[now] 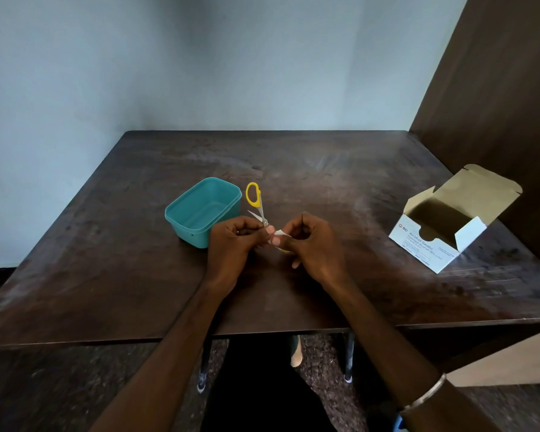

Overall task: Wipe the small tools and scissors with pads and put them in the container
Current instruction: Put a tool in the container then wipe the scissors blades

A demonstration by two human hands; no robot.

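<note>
one scissors (258, 207), one teal container (202, 211), one swab box (443, 232). left hand (231, 241) clamped on scissors; right hand (312, 244) pinches white pad (280, 233).

Container (200, 210) left of scissors (256, 202) (hand-held); box (443, 235) far right.

far to the right of my grip stands a white cardboard box (430, 244) with the print "alcohol swabs", its flaps open and the inside dark. under my grip is a dark brown wooden table (340, 188), worn and scratched. behind it is a pale blue wall (200, 57), at the right a brown panel (505, 88). on my forearm sits a metal bangle (426, 395).
</note>
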